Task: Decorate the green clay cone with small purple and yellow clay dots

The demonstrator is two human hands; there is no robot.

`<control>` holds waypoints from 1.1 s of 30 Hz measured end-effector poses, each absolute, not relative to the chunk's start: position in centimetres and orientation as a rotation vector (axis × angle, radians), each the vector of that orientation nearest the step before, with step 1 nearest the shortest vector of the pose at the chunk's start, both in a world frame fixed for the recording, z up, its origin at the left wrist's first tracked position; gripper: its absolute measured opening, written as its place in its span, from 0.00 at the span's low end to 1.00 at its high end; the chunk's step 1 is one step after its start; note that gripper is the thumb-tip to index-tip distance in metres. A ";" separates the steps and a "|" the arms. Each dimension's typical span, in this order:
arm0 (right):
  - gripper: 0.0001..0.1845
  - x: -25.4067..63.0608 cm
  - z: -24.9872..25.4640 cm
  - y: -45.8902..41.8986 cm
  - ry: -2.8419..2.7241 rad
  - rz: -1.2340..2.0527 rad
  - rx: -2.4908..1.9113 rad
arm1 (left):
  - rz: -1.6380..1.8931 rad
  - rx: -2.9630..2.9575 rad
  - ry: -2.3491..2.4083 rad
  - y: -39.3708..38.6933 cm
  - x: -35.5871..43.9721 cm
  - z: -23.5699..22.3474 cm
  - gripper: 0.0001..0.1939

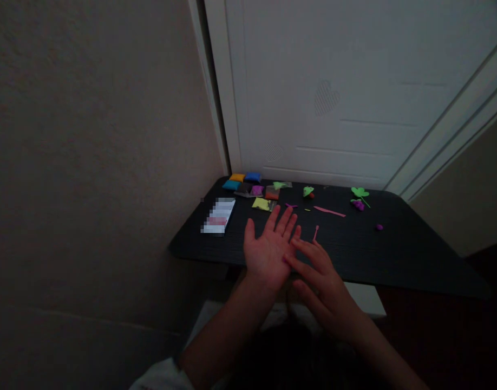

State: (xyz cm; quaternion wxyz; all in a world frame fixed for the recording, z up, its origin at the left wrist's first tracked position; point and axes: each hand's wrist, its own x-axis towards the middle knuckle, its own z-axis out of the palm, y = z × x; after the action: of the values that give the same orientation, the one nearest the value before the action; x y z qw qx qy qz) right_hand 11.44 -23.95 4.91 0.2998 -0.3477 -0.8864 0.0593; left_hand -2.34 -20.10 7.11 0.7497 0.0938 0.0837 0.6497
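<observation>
My left hand (268,246) is held palm up over the near edge of the black table (394,254), fingers stretched out and together. My right hand (319,276) lies across it, its fingers flat against the left palm. Whether a piece of clay sits between the palms is hidden. Just beyond the fingertips lies a small pink tool (315,233). A longer pink stick (328,211) lies further back.
Several coloured clay packets (252,187) line the table's far left, with a yellow piece (261,203). A white box (218,215) lies at the left. Green and purple clay figures (359,197) and a purple ball (379,227) sit at the right. A white door (333,92) stands behind.
</observation>
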 end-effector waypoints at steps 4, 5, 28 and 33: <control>0.22 11.5 4.8 -24.0 -2.348 0.093 -0.922 | 1.422 0.200 0.185 -20.1 -2.4 7.1 0.28; 0.22 11.5 4.8 -24.0 -2.348 0.076 -0.925 | 1.427 0.198 0.193 -20.1 -2.3 7.1 0.28; 0.20 11.1 5.2 -23.8 -2.355 -0.091 -0.899 | 1.444 0.146 0.421 -19.9 -2.1 7.7 0.26; 0.21 11.1 5.1 -23.6 -2.358 -0.014 -0.869 | 1.394 0.134 0.428 -19.7 -1.8 7.0 0.26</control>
State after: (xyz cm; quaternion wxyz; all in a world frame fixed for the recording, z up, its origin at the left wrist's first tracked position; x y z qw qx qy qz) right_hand 11.06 -23.60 5.14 0.3092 -0.3290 -0.8922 -0.0055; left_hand -1.82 -19.68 6.99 0.7437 0.0610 0.1952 0.6365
